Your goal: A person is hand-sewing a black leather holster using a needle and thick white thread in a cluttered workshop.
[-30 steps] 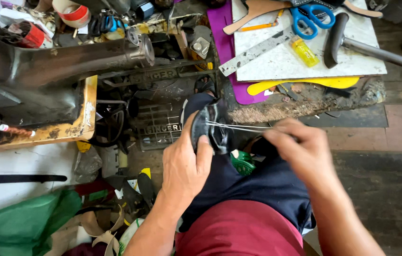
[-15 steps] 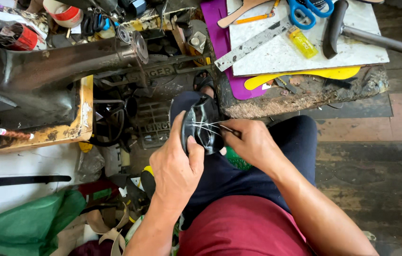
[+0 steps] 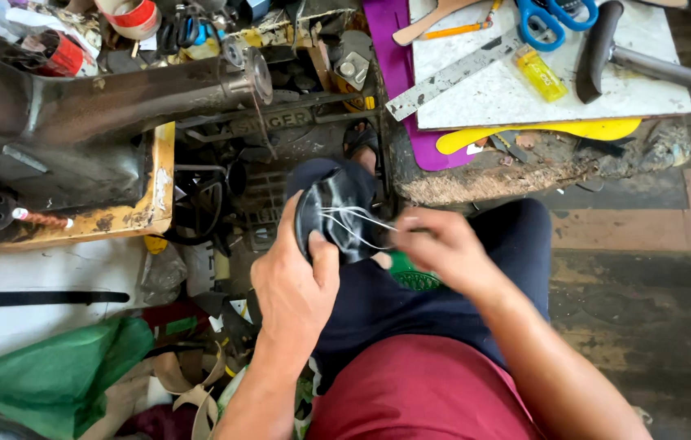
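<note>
Cluttered workbench [image 3: 524,98] behind; left hand [image 3: 296,285] clasps black shoe [image 3: 337,213], right hand [image 3: 443,248] beside pinches white thread [image 3: 357,220].

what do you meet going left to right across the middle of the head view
green bag → old black sewing machine → left hand → black shoe with white thread → right hand → white board holding a yellow lighter → hammer

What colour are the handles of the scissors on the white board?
Blue. The scissors lie at the top of the head view, on the white board.
</note>
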